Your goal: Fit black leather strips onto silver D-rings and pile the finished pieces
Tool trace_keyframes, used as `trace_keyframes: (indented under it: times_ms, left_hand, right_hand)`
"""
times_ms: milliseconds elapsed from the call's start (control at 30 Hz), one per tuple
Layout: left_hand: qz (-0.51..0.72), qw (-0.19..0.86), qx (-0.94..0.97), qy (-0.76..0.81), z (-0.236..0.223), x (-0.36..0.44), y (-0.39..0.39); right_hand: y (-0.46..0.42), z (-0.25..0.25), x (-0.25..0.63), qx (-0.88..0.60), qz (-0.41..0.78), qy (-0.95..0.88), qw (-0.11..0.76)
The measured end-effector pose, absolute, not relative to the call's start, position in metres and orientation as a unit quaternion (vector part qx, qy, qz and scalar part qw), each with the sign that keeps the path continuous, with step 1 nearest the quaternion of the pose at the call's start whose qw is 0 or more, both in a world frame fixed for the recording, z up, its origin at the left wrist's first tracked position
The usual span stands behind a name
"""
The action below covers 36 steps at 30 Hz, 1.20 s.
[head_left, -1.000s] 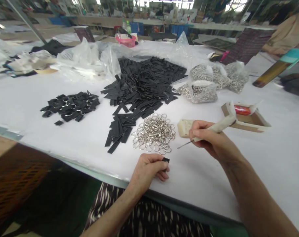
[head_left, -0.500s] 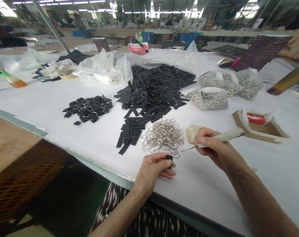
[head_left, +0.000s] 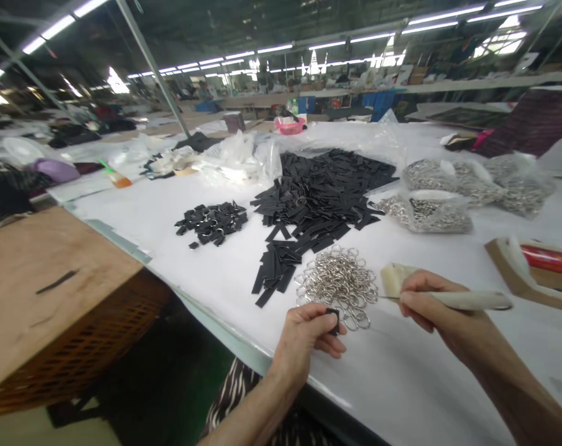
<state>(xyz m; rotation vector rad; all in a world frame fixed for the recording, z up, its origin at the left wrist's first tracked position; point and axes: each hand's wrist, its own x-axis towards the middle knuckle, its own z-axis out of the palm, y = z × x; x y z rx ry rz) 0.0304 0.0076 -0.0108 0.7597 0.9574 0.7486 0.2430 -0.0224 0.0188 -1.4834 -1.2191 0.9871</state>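
The left forearm (head_left: 265,402) and right forearm (head_left: 508,371) are bare down to the fingers (head_left: 328,344). Worn below is a dark, nearly black garment (head_left: 234,387) printed with cream streaks, long, uneven and tapering; its right side lies in shadow, the print there hard to read.

The ring pile (head_left: 337,282) lies before the strip heap (head_left: 332,189).

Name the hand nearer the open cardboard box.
Right. The right hand, holding a tool, is left of the box; the left hand, pinching a black strip, is farther left.
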Motion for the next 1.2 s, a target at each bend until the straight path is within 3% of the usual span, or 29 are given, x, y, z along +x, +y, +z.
trace_keyframes:
  times_ms: [100,500,933,1100,1200]
  left_hand:
    - [0.368,0.727,0.357,0.457,-0.008,0.015,0.020]
    - [0.554,0.422,0.401,0.595,0.035,-0.094,0.173]
    - [0.240,0.245,0.648,0.680,-0.015,-0.044,0.112]
    - [0.183,0.228,0.692,0.660,-0.012,-0.029,0.108]
    - [0.171,0.213,0.704,0.655,-0.005,-0.030,0.098]
  right_hand:
    - [-0.022,0.017,0.241,-0.643,0.382,-0.470,0.469]
    - [-0.020,0.007,0.242,-0.655,0.275,-0.514,0.482]
    - [-0.021,-0.005,0.235,-0.654,0.241,-0.558,0.451]
    - [-0.023,-0.010,0.229,-0.622,0.248,-0.625,0.403]
    - [-0.023,-0.013,0.224,-0.613,0.231,-0.683,0.323]
